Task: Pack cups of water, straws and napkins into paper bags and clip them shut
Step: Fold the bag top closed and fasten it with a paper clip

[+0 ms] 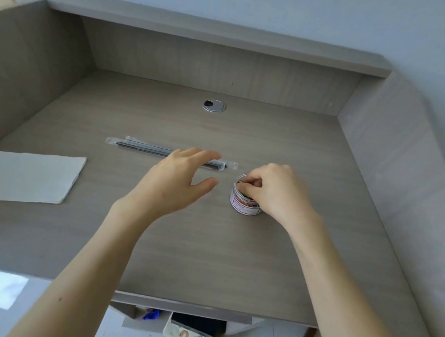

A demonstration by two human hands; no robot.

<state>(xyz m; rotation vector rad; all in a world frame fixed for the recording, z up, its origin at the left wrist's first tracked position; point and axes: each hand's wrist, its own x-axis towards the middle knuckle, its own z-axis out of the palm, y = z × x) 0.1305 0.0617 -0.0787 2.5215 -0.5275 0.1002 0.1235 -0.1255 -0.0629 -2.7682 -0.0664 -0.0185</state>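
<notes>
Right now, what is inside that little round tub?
Small coloured clips show through the tub's clear wall. The right hand's fingers dip into the open top, hiding whether they pinch one.

tub (pixel 244 207) label blurred; napkin (pixel 25 176) cut off left

Dark straws (pixel 147 147) in clear wrappers lie side by side, running left to right. A pale napkin (pixel 25 176) lies flat, well left and nearer. A small clear jar (pixel 244 207) of coloured clips (pixel 241 196) stands upright and lidless near the straws' right end, the right hand (pixel 276 192) pinching clips inside.
</notes>
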